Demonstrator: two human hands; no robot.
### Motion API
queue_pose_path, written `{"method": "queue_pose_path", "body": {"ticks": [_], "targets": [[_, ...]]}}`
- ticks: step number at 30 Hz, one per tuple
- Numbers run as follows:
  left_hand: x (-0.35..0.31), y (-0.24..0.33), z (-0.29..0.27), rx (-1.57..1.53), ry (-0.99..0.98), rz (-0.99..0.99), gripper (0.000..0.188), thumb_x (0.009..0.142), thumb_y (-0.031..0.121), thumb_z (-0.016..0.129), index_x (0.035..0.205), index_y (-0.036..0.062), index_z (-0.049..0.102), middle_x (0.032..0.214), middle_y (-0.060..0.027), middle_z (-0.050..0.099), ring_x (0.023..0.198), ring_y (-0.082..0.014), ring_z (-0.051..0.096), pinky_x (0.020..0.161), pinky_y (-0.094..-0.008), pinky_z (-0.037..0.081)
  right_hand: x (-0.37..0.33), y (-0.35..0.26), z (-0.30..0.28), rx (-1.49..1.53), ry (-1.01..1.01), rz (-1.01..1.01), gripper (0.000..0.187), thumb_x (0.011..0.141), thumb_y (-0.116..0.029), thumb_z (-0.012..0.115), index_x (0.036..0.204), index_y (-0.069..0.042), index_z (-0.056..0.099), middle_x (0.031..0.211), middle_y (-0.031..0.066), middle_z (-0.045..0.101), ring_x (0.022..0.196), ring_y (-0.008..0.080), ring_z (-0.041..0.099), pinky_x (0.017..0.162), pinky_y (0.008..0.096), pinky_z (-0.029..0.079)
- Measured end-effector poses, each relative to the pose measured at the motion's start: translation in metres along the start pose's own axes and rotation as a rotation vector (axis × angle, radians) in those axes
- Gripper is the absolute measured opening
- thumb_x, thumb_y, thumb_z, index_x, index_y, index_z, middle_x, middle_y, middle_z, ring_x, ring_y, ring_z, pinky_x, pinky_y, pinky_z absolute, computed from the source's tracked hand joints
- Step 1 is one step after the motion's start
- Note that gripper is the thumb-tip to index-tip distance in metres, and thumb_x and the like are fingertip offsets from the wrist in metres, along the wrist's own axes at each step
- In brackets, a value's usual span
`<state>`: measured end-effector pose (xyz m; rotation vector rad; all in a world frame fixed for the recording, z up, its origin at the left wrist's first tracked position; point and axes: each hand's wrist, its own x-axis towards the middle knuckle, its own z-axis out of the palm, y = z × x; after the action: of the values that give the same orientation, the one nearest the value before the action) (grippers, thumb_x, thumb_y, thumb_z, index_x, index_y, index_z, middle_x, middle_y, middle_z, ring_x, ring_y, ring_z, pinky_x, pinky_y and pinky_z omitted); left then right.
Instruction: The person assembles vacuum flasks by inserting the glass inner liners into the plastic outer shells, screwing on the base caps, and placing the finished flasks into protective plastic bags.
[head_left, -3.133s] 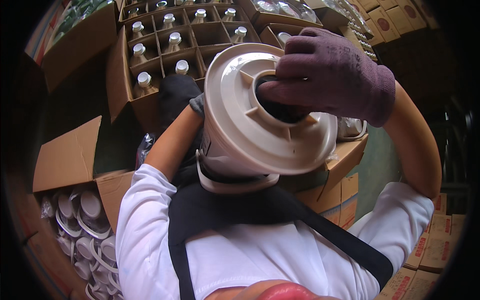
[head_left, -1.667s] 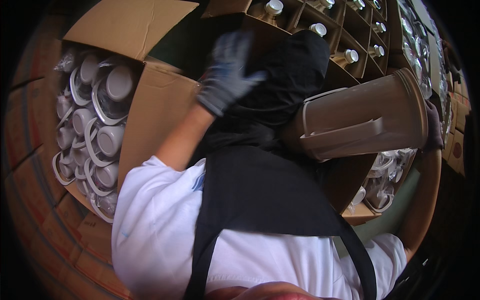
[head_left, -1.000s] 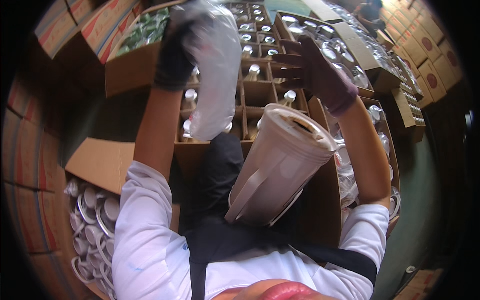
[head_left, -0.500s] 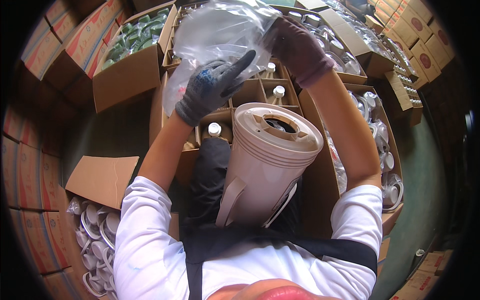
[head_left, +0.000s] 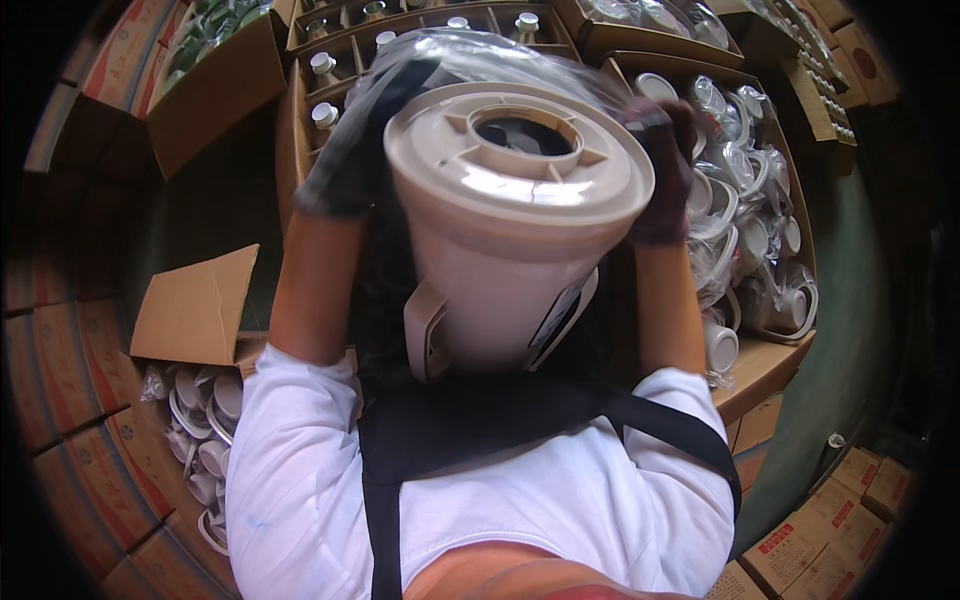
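A beige plastic barrel (head_left: pixel 520 270) stands on my lap, its ringed end with a round central hole turned up and a handle on its side. A clear plastic bag (head_left: pixel 470 48) stretches behind and over its far rim. In a grey glove, my left hand (head_left: pixel 350 150) grips the bag's left side, close to the barrel; motion smears its fingers. My right hand (head_left: pixel 662 170), gloved in a darker tone, is closed on the bag's other side by the right rim. The barrel's lower end is hidden by my clothing.
Ahead, a divided carton (head_left: pixel 290 120) holds several white-capped bottles. A carton of bagged, handled plastic parts (head_left: pixel 750 220) stands at right, and similar parts (head_left: pixel 200 440) fill one at left. Green items (head_left: pixel 215 30) lie in another carton. Stacked printed cartons (head_left: pixel 80 350) line the left.
Both hands have come down and spread apart, drawing the bag from above the divided carton toward the barrel's top. The view has shifted, and the barrel now appears higher and larger.
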<state>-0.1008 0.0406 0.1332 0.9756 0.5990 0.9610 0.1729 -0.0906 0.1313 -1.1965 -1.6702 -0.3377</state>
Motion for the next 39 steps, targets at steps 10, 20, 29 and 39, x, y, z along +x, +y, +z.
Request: {"method": "queue_pose_path", "body": {"ticks": [10,20,29,39], "targets": [[-0.203,-0.02,-0.006,0.759,-0.011,0.389,0.056,0.089,0.022,0.062,0.135,-0.002,0.042,0.136,-0.0195,0.046,0.128,-0.0315,0.044,0.108,-0.045,0.035,-0.079,-0.074,-0.033,0.358,-0.556,-0.067,0.021,0.074,-0.008,0.067,0.093,-0.011,0.06,0.098,0.0041,0.06,0.113,0.029,0.054,0.105,0.0509,0.036],[-0.303,-0.083,-0.103,1.013,0.203,0.144,0.031,0.099,0.013,0.045,0.124,-0.0001,0.058,0.125,-0.016,0.06,0.115,-0.0266,0.057,0.099,-0.0364,0.043,-0.112,-0.087,-0.035,-0.122,-0.862,-0.259,0.01,0.077,-0.013,0.056,0.087,-0.011,0.057,0.087,0.0051,0.057,0.105,0.0249,0.057,0.116,0.0542,0.022],[-0.157,-0.122,-0.049,0.337,0.149,0.029,0.047,0.097,0.023,0.057,0.136,0.0015,0.045,0.129,-0.0084,0.054,0.113,-0.0168,0.052,0.099,-0.0332,0.041,-0.104,-0.14,-0.021,-0.301,-0.659,-0.292,0.009,0.072,-0.015,0.059,0.08,-0.016,0.056,0.08,0.0016,0.056,0.086,0.0205,0.056,0.096,0.0384,0.045],[-0.155,-0.149,-0.035,0.014,0.134,-0.042,0.043,0.099,0.033,0.051,0.128,0.0021,0.049,0.125,-0.0123,0.054,0.111,-0.0262,0.053,0.094,-0.0408,0.045,-0.149,-0.205,-0.081,-0.178,-0.213,0.471,0.024,0.068,-0.02,0.076,0.083,-0.011,0.061,0.104,0.0112,0.058,0.094,0.0297,0.06,0.077,0.041,0.051]]}}
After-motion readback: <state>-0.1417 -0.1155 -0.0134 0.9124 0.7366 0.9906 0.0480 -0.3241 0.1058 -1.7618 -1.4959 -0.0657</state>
